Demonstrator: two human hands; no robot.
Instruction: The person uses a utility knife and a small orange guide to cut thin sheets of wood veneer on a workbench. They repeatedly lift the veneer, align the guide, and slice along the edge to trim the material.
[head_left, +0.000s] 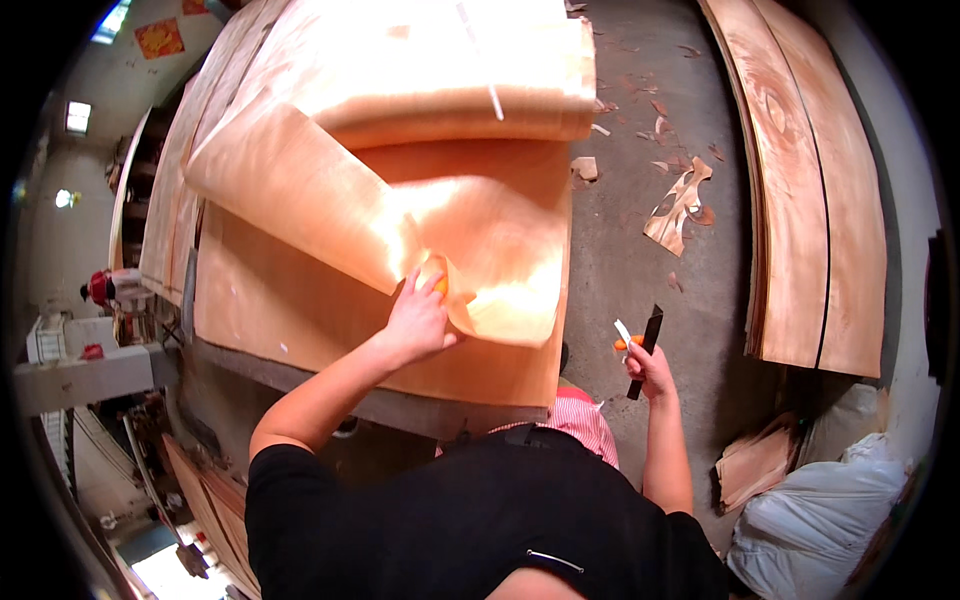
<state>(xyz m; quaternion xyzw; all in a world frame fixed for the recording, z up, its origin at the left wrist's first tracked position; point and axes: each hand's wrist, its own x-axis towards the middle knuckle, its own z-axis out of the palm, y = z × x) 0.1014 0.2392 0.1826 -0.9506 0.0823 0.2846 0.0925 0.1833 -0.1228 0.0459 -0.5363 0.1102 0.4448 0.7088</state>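
Observation:
Closed round a folded-up part of a thin wood veneer sheet (290, 190), my left hand (420, 320) lifts it over the stack. Something small and orange (438, 284) shows at its fingers; I cannot make out what it is. The sheet curls upward beside the hand, and more veneer (300, 290) lies flat below. Away from the stack, over the floor on the right, my right hand (652, 372) grips a black flat strip (648, 340) with a slanted end. A small white strip (624, 332) and an orange piece (626, 344) stick out by its fingers.
A thick rolled fold of veneer (460, 115) lies across the far part of the stack. Torn scraps (680, 210) litter the grey floor. On the right stands a long veneer stack (800, 180) with a dark band, nearer a white plastic sack (820, 520).

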